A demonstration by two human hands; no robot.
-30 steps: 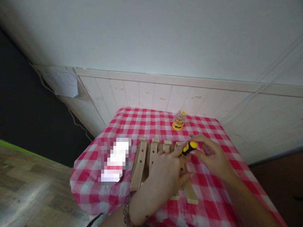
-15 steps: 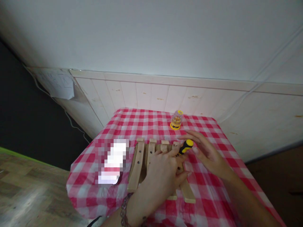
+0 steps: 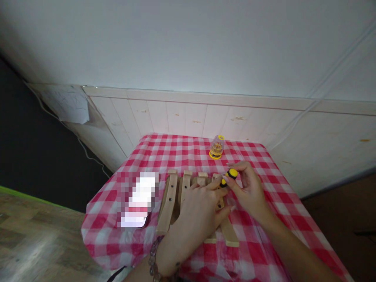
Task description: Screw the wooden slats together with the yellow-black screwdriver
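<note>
A wooden slatted piece (image 3: 167, 209) with dark screws lies on the table, its slats pointing away from me. My left hand (image 3: 199, 203) covers its middle and right slats, fingers and thumb pressed around the wood. A yellow and black screwdriver (image 3: 233, 173) stands tilted over the right slat, its lower end against the left fingers; its tip is hidden. My right hand (image 3: 245, 184) pinches the screwdriver's handle between thumb and fingers. Behind the piece stands a clear domed bit case (image 3: 216, 147) with a yellow base and several bits inside.
A phone (image 3: 139, 199) with a blurred bright screen lies left of the wooden piece. A red and white checked tablecloth (image 3: 173, 150) covers the table. The table's far edge meets a white panelled wall (image 3: 176, 117). Wooden floor (image 3: 38, 235) shows at the left.
My right hand has closed from spread fingers onto the screwdriver's handle. My left hand stays on the wooden piece. The view has shifted slightly.
</note>
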